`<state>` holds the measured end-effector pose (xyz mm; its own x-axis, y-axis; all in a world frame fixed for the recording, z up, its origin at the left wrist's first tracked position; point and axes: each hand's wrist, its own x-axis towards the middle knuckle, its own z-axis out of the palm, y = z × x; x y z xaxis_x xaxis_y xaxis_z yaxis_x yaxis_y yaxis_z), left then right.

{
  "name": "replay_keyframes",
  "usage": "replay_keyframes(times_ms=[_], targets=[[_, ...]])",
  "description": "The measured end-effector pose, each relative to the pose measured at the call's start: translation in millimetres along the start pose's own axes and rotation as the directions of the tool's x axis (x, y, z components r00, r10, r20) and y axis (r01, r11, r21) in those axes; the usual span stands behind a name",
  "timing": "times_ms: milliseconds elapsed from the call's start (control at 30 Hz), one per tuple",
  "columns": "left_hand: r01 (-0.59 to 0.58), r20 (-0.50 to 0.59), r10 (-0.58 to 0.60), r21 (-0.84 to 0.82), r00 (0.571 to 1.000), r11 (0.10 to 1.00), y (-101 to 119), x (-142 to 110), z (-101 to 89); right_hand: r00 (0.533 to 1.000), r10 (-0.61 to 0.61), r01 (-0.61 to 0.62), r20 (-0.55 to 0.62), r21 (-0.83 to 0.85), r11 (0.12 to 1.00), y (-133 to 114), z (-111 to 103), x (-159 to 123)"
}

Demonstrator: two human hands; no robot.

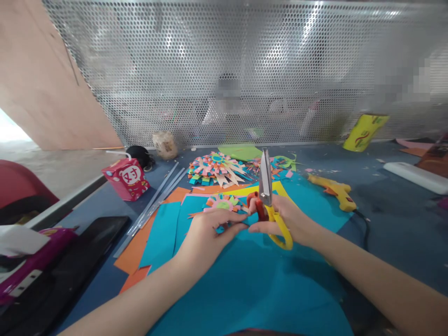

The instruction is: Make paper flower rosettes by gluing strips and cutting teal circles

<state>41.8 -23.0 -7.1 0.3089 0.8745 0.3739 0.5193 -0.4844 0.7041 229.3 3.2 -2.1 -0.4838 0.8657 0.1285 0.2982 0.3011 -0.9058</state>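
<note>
My right hand (285, 217) is closed around a pair of scissors (265, 179) with one red and one yellow handle loop. The blades point upward. Close by on the left, my left hand (210, 231) has thumb and index finger pinched together, their tips near my right fingertips; what they pinch is too small to make out. Just behind my left hand lies a paper rosette (223, 202) with a green centre and a ring of coloured tabs, partly hidden by the hand. Large blue paper sheets (259, 284) lie beneath both hands.
Finished-looking rosettes (217, 164) are piled at the back beside coloured paper scraps (280, 163). A yellow glue gun (334, 190) with a black cord lies at right. Clear glue sticks (157, 200), a red drink carton (126, 178) and a purple power strip (38, 261) are at left. A perforated metal panel (224, 60) stands behind.
</note>
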Motion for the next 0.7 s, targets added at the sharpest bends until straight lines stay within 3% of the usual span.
replay_keyframes(times_ms=[200, 400, 500, 700], targets=[[0.126, 0.012, -0.126, -0.181, 0.992, 0.975, 3, -1, 1.0, 1.000, 0.009, -0.009, 0.022, 0.034, 0.999, 0, 0, -1], [0.269, 0.118, -0.242, -0.431, 0.963, 0.861, 0, 1, 4.1, 0.998, 0.027, -0.033, 0.048, 0.113, 0.993, -4, 2, 0], [0.317, 0.161, -0.273, -0.482, 0.948, 0.817, 0, 1, 4.2, 0.999, 0.024, -0.029, 0.037, 0.135, 0.990, -9, 3, 1], [0.329, 0.181, -0.275, -0.466, 0.944, 0.822, 5, 3, 3.1, 1.000, -0.007, 0.005, 0.018, 0.123, 0.992, -12, 5, 1]])
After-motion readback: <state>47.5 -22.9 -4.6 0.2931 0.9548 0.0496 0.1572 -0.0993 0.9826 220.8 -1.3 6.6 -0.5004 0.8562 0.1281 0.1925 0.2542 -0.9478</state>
